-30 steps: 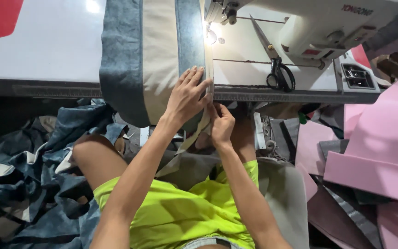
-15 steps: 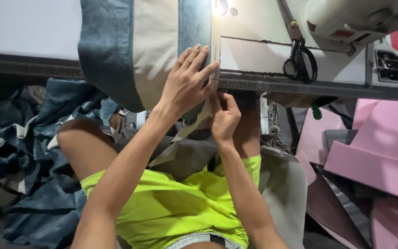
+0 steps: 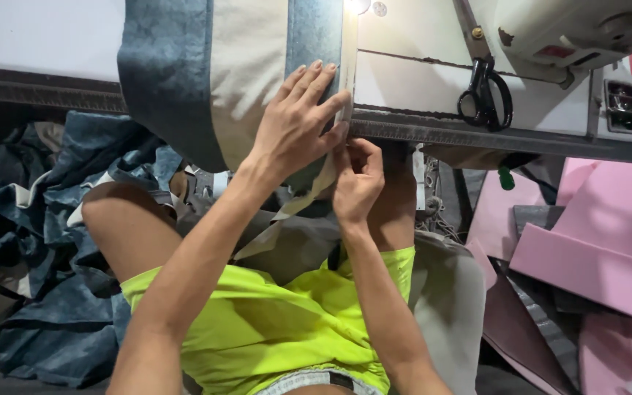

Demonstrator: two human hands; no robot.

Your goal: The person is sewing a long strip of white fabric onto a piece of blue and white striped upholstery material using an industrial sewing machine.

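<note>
Pinching beige strip [image 3: 298, 212] (right hand [image 3: 358, 183])

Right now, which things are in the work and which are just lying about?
In the work:
left hand, flat on the blue and cream fabric panel
right hand, pinching the beige strip

Lying about:
black scissors on the sewing table
pink foam pieces
blue fabric heap
</note>
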